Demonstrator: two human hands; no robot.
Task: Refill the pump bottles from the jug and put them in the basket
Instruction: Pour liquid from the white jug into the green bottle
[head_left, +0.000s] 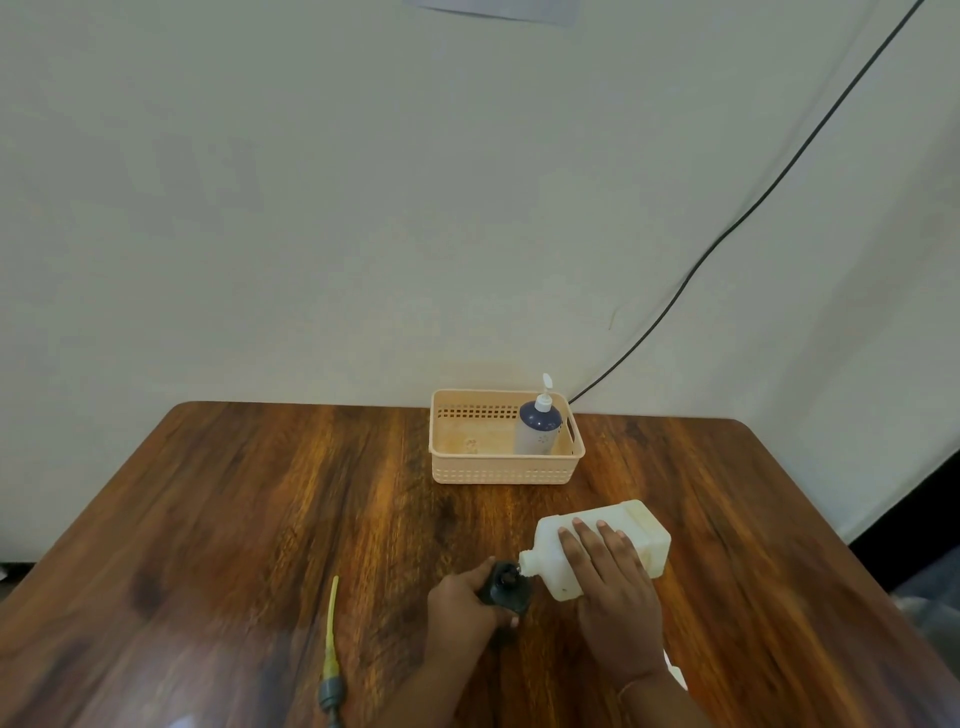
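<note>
Hands meet at the lower centre of the head view. The right hand (610, 592) lies palm-down over a white rectangular plastic jug (636, 535), fingers spread along its upper face and wrapped on its body; the forearm comes in from the bottom edge with a thin bangle at the wrist. The jug is tipped over toward the left of the frame, its short round neck pointing at the open mouth of a small dark pump bottle (503, 586). The left hand (462, 608) is closed around that dark bottle, holding it upright on the table, thumb and fingers curled round its sides. The jug's neck is at the bottle's rim; whether they touch cannot be told, and no liquid is clear enough to see.

At the lower left lies a pump head with a yellowish dip tube and grey collar (331, 649), flat on the wood, well apart from the hands.

Further up, right of centre, a peach perforated plastic basket (498, 473) sits near the table's far edge. Inside it, at its right end, a pump bottle with a navy top, pale body and white pump (537, 428) stands upright.

A glossy brown wood-grain table (234, 519) with rounded corners fills the lower frame. Behind it is a plain pale wall (311, 208), with a black cable (753, 208) running diagonally from the upper right down behind the basket.
</note>
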